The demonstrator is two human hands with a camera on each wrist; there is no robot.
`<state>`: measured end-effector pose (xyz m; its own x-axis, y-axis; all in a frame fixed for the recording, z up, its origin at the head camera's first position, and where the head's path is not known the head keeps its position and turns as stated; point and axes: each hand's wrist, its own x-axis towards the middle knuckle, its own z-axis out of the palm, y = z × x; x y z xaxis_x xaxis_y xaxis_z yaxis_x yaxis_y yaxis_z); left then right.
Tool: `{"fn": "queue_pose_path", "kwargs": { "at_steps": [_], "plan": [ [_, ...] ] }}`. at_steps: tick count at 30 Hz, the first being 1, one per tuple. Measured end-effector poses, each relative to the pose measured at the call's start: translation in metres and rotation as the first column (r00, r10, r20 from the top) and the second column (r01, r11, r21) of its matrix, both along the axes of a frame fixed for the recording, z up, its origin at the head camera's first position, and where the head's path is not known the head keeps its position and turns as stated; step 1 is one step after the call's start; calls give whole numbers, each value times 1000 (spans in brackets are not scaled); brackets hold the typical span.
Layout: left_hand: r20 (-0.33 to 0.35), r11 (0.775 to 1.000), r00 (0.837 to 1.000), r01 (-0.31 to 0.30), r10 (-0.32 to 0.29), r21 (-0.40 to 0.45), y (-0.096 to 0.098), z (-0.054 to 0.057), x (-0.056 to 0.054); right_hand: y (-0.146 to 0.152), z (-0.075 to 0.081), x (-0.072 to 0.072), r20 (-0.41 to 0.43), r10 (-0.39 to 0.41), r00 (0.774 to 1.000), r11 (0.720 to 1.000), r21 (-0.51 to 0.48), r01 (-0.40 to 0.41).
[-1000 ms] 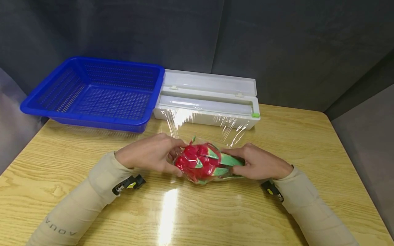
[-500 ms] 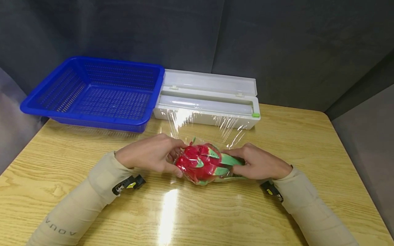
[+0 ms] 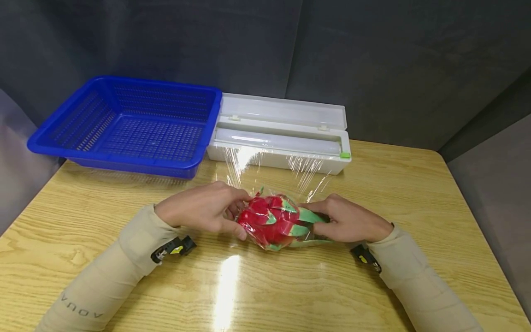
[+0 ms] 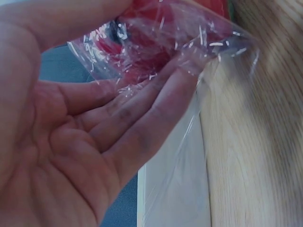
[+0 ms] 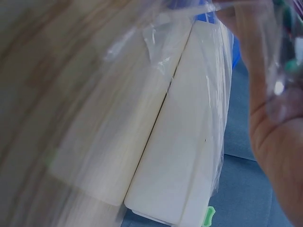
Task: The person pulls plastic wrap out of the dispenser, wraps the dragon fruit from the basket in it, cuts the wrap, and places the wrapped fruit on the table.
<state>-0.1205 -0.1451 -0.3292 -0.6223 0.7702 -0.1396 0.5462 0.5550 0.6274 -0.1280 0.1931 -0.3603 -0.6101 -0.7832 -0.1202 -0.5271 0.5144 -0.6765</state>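
Observation:
A red dragon fruit (image 3: 271, 226) with green scale tips lies across the middle of the table, covered in clear cling film (image 3: 307, 173). My left hand (image 3: 203, 207) holds its rounded end between thumb and fingers. At the leafy end, my right hand (image 3: 348, 219) grips the green tips, thumb nearer me. In the left wrist view, crinkled film (image 4: 213, 47) bunches over the left fingertips. The film runs back, unbroken, to a roll (image 3: 278, 140) in an open white dispenser box (image 3: 286, 161). The fruit's underside is hidden.
A blue plastic basket (image 3: 141, 154) stands at the back left, against the dispenser's left end. A green slider (image 3: 345, 155) sits at the dispenser's right end. Behind the wooden table (image 3: 394, 184) hangs a dark curtain (image 3: 373, 69).
The dragon fruit has turned slightly between my hands, its front green tip shifting a little right and away from me. Both hands keep nearly the same place.

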Motion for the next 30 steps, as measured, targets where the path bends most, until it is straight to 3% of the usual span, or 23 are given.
{"fn": "queue_pose_path", "kwargs": {
  "at_steps": [10, 30],
  "plan": [
    [15, 999, 999, 28, -28, 27, 0, -1, 0, 1, -2, -1, 15, 9, 1000, 1000, 10, -10],
    [17, 999, 999, 29, -29, -21, 0, 0, 1, -1, 0, 0, 49, -2, 999, 999, 46, 0]
  ]
}}
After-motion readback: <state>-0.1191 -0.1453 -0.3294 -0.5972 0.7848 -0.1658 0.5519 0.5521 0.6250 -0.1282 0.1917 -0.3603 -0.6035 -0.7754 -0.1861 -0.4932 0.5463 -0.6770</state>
